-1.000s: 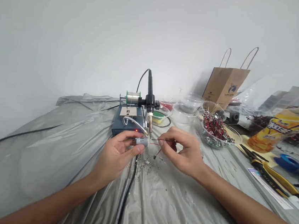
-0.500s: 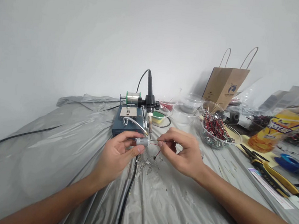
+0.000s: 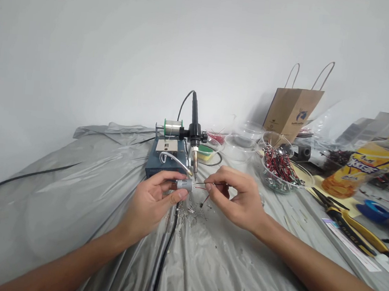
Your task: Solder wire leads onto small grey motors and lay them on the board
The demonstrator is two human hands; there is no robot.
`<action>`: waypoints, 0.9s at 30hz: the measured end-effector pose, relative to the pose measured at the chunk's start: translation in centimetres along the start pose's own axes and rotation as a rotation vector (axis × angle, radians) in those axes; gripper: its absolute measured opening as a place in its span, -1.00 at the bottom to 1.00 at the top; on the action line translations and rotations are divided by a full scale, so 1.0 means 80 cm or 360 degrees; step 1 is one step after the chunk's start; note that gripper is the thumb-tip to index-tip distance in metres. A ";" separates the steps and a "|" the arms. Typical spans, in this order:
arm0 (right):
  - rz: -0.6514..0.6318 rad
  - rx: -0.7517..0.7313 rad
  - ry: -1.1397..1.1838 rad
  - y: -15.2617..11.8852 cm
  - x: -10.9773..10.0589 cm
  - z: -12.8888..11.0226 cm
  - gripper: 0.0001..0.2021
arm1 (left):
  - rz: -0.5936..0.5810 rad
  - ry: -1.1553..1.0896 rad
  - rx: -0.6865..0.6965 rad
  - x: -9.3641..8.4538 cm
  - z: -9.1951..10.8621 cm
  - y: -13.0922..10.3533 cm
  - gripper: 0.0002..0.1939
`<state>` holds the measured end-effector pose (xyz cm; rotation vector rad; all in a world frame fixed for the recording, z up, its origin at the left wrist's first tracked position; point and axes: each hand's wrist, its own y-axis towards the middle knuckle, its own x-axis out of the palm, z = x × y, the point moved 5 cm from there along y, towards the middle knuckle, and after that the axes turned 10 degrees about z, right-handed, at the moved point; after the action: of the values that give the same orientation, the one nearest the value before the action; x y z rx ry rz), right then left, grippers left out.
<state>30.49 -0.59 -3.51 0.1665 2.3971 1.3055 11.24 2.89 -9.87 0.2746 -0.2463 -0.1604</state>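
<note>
Between the thumb and fingers of my left hand (image 3: 155,201) is a small grey cylindrical motor (image 3: 185,184), lying sideways. My right hand (image 3: 235,198) pinches thin red and black wires (image 3: 200,183) that run to the motor's right end. A small dark part (image 3: 201,205) hangs from a red wire below my right fingertips. The soldering iron (image 3: 195,136) is clamped upright, and its tip points down just above the motor's wire end. Beside it, the solder feed tube (image 3: 177,160) curves toward the same spot. Whether the tip touches the motor is too small to tell.
Behind my hands stands a blue soldering station (image 3: 154,160) with a solder spool (image 3: 173,128). To the right are a bowl of wired parts (image 3: 282,171), pliers (image 3: 351,226), a yellow-labelled bottle (image 3: 366,166) and a paper bag (image 3: 291,111). A black cable (image 3: 165,253) runs toward the front.
</note>
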 end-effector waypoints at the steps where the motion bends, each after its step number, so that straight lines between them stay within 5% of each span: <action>1: 0.0011 0.0000 -0.0003 0.000 -0.001 0.000 -0.92 | 0.0007 -0.0007 -0.0006 0.000 0.001 0.000 -0.72; 27: 0.0029 -0.0030 -0.0008 0.000 -0.001 -0.001 -0.92 | 0.0032 -0.0052 0.0022 0.003 0.002 0.003 -0.71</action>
<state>30.52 -0.65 -3.43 0.1868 2.3836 1.3333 11.42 3.04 -9.57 0.2834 -0.2828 -0.1434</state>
